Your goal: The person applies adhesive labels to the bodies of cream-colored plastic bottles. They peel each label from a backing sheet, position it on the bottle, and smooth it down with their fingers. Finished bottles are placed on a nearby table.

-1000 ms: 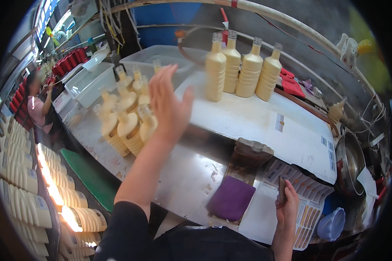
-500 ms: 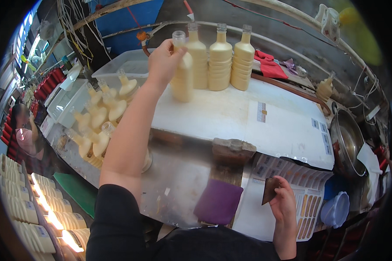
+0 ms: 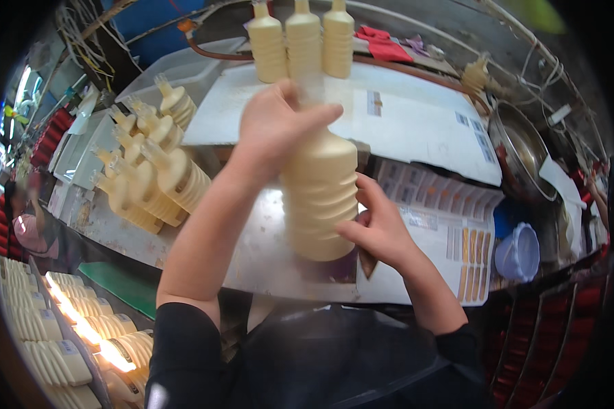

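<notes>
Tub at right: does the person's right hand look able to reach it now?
Probably yes: only sheets seem to lie between the right hand and the tub, though that hand's grip holds a brown piece, beside the bottle.

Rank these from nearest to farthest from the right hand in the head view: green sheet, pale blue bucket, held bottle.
1. Held bottle: immediately left of the right hand.
2. Pale blue bucket: off to its right.
3. Green sheet: farthest, well to the left, beyond the left forearm.
</notes>
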A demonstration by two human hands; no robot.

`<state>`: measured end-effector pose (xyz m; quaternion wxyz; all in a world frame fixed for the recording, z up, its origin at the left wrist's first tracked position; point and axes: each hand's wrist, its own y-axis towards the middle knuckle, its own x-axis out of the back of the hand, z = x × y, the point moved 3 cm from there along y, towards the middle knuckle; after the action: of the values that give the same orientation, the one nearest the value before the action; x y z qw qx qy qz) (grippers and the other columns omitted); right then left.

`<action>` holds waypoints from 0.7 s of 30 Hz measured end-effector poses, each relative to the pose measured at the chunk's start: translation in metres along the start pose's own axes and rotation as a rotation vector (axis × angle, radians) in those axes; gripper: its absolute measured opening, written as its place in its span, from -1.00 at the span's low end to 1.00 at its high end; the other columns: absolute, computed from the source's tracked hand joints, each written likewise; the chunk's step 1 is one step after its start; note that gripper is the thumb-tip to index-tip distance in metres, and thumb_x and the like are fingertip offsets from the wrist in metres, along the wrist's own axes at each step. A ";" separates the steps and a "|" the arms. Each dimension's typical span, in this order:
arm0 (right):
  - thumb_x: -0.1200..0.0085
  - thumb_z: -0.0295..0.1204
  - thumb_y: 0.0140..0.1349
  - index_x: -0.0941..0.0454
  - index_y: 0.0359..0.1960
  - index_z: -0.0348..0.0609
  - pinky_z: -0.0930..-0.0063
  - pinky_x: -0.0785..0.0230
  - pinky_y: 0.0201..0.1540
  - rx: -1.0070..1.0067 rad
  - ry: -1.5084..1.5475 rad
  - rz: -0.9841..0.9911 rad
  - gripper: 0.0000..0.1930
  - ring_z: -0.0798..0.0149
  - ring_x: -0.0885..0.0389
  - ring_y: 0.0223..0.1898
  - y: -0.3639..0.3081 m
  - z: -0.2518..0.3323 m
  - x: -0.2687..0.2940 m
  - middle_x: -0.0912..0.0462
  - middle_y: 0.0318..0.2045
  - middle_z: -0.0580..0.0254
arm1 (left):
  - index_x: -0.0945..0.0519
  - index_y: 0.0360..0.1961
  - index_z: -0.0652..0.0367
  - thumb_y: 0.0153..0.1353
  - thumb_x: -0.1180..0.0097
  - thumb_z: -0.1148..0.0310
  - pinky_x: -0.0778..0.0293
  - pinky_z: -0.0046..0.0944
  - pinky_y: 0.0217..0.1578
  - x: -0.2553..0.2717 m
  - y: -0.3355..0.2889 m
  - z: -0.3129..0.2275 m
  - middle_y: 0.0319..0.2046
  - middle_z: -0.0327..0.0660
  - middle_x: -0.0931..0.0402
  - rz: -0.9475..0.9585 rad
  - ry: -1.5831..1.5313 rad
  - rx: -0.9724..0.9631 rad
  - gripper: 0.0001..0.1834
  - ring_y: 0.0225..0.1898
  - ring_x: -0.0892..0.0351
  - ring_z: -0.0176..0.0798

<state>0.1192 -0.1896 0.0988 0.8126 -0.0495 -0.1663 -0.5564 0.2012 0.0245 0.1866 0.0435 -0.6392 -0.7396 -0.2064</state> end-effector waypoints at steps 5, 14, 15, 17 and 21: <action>-0.39 -0.18 0.11 -0.40 0.27 -0.38 0.28 -0.54 0.11 -0.273 -0.022 0.044 -0.24 0.26 -0.68 0.05 0.009 -0.015 -0.004 -0.68 0.05 0.00 | -0.40 0.35 0.34 0.31 -0.34 0.14 -0.42 -0.23 0.19 -0.037 -0.061 0.070 0.15 -0.02 -0.54 0.100 -0.442 0.255 -0.28 0.13 -0.52 -0.25; -0.18 -0.27 0.37 -0.63 0.11 -0.21 0.45 -0.51 -0.21 -0.149 -0.097 -0.081 -0.64 0.48 -0.62 -0.41 -0.005 -0.058 0.038 -0.73 -0.32 0.24 | -0.01 0.59 0.20 0.21 -0.35 0.33 -0.35 -0.07 0.36 -0.062 -0.134 0.090 0.40 0.02 -0.28 0.237 -0.367 0.287 0.02 0.38 -0.35 -0.07; -0.15 -0.30 0.40 -0.70 0.02 -0.17 0.46 -0.49 -0.23 -0.165 -0.155 -0.204 -0.71 0.50 -0.60 -0.43 -0.008 -0.064 0.060 -0.73 -0.35 0.29 | -0.01 0.59 0.20 0.21 -0.34 0.33 -0.35 -0.07 0.36 -0.064 -0.136 0.091 0.40 0.02 -0.28 0.217 -0.378 0.387 0.02 0.38 -0.35 -0.07; -0.09 -0.33 0.44 -0.80 -0.20 -0.13 0.56 -0.45 -0.23 -0.238 -0.262 -0.363 -0.76 0.49 -0.62 -0.36 -0.018 -0.071 0.130 -0.72 -0.42 0.38 | -0.02 0.59 0.20 0.22 -0.32 0.35 -0.34 -0.07 0.37 -0.065 -0.140 0.092 0.40 0.02 -0.28 0.170 -0.438 0.476 0.00 0.38 -0.36 -0.07; -0.27 -0.26 0.35 -0.81 -0.20 -0.17 0.58 -0.42 -0.23 -0.384 -0.338 -0.781 -0.76 0.57 -0.56 -0.34 -0.028 -0.089 0.294 -0.71 -0.42 0.45 | 0.01 0.59 0.20 0.23 -0.30 0.33 -0.31 -0.06 0.39 -0.069 -0.145 0.097 0.42 0.02 -0.25 0.185 -0.493 0.477 0.01 0.41 -0.32 -0.07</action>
<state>0.2085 -0.4847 0.1079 0.4800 -0.2225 -0.1967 -0.8255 0.0929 -0.0182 0.0391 0.0305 -0.7059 -0.6942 0.1373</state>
